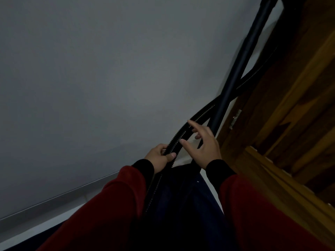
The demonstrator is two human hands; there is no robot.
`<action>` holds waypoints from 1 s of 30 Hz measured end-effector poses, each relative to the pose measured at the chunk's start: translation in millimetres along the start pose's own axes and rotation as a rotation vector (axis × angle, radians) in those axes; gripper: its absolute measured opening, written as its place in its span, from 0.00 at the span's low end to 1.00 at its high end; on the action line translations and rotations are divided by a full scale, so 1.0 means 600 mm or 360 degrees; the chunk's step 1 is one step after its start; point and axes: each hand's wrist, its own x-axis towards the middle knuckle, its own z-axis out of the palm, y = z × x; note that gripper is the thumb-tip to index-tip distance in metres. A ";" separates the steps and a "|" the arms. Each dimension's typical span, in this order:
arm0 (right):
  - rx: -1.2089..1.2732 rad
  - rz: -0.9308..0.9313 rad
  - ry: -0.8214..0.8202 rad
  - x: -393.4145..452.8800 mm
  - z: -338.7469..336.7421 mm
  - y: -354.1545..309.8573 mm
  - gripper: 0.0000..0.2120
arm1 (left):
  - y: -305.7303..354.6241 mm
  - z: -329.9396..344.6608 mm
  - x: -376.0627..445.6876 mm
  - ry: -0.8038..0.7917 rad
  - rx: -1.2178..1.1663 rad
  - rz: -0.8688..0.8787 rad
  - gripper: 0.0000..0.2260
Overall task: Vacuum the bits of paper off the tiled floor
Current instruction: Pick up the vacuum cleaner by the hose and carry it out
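Head view, dim: left hand (159,156) fingers wrapped around ribbed vacuum hose (183,132); right hand (204,144) fingers spread, thumb touching hose beside rigid wand (241,66). No paper bits or floor tiles visible. Best: keep firm grip, untwist hose from wand first.

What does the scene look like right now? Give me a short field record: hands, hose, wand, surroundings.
left hand: closed around the corrugated vacuum hose
right hand: open, fingers spread, fingertips at the hose
rigid wand tube: crosses the hose, runs up to the right
wooden door: right side
wall: plain grey, left
paper bits: none visible
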 end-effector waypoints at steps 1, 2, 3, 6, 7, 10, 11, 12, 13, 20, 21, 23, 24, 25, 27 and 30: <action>-0.0003 0.0015 -0.0001 -0.003 -0.001 -0.003 0.28 | 0.001 -0.002 -0.005 -0.0012 -0.0069 0.0022 0.17; 0.0003 0.0033 -0.0006 -0.006 -0.002 -0.007 0.27 | 0.002 -0.004 -0.011 -0.0027 -0.0133 0.0042 0.17; 0.0012 0.0053 -0.0017 -0.007 -0.002 -0.011 0.27 | 0.003 -0.006 -0.017 -0.0039 -0.0187 0.0064 0.17; 0.0009 0.0093 -0.0157 -0.002 -0.007 -0.026 0.29 | 0.005 -0.010 -0.029 -0.0084 -0.0272 0.0125 0.17; 0.0031 0.0114 -0.0251 0.001 -0.008 -0.029 0.32 | 0.007 -0.011 -0.033 -0.0122 -0.0301 0.0137 0.17; 0.0087 0.0185 -0.0491 0.012 -0.008 -0.032 0.39 | 0.009 -0.013 -0.045 -0.0253 -0.0308 0.0155 0.18; 0.0071 0.0184 -0.0521 0.015 -0.005 -0.032 0.40 | 0.006 -0.015 -0.048 -0.0280 -0.0280 0.0163 0.18; 0.0036 0.0169 -0.0541 0.016 -0.001 -0.033 0.41 | 0.002 -0.020 -0.049 -0.0291 -0.0233 0.0172 0.19; 0.0000 0.0147 -0.0559 0.016 0.004 -0.033 0.39 | -0.003 -0.026 -0.051 -0.0299 -0.0177 0.0176 0.20; -0.0070 0.0046 -0.0619 -0.006 0.025 -0.053 0.23 | -0.008 -0.070 -0.090 -0.0325 0.0245 0.0149 0.30; -0.0049 0.0032 -0.0583 -0.014 0.029 -0.060 0.23 | -0.007 -0.075 -0.096 -0.0308 0.0309 0.0149 0.30; -0.0017 -0.0004 -0.0487 -0.030 0.041 -0.079 0.22 | -0.009 -0.091 -0.111 -0.0252 0.0444 0.0137 0.29; -0.0033 -0.0030 -0.0433 -0.039 0.047 -0.089 0.21 | -0.013 -0.102 -0.121 -0.0224 0.0515 0.0127 0.29; -0.0065 -0.0069 -0.0377 -0.045 0.053 -0.098 0.20 | -0.020 -0.115 -0.133 -0.0216 0.0605 0.0106 0.29; -0.0118 -0.0144 -0.0317 -0.055 0.062 -0.115 0.20 | -0.037 -0.152 -0.168 -0.0318 0.0839 0.0008 0.31; -0.0178 -0.0175 -0.0354 -0.062 0.066 -0.137 0.21 | -0.071 -0.213 -0.241 -0.0613 0.1049 -0.0226 0.32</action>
